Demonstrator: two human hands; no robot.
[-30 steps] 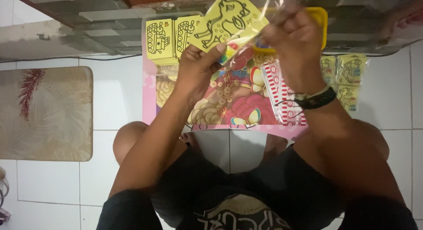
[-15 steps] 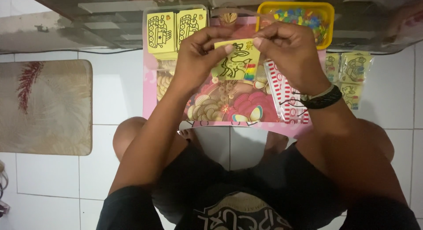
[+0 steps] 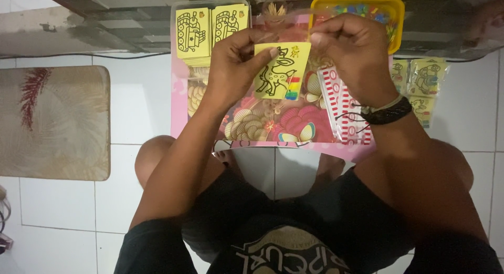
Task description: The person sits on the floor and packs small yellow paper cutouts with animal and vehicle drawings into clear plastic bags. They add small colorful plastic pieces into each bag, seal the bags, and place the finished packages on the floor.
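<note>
I hold a small yellow card (image 3: pixel 282 70) with a black deer outline and a strip of colour swatches, inside a clear plastic sleeve. My left hand (image 3: pixel 236 61) pinches its left edge, thumb on the card's face. My right hand (image 3: pixel 352 53) grips the upper right corner of the sleeve, fingers curled shut on it. The card hangs above a pink tray (image 3: pixel 179 103) with a colourful floral picture. A black band is on my right wrist.
A clear box (image 3: pixel 210 27) with stacks of yellow cards stands at the tray's far left. A yellow tub (image 3: pixel 397 11) of small coloured pieces is at the far right. Several bagged cards (image 3: pixel 425 79) lie right of the tray. A red-and-white striped pack (image 3: pixel 341 103) lies on it. A beige mat (image 3: pixel 52 121) is on the white tiles at left.
Both hands have come down toward the tray with the card. The card, tilted and raised a second ago, now hangs upright and lower between my fingers.
</note>
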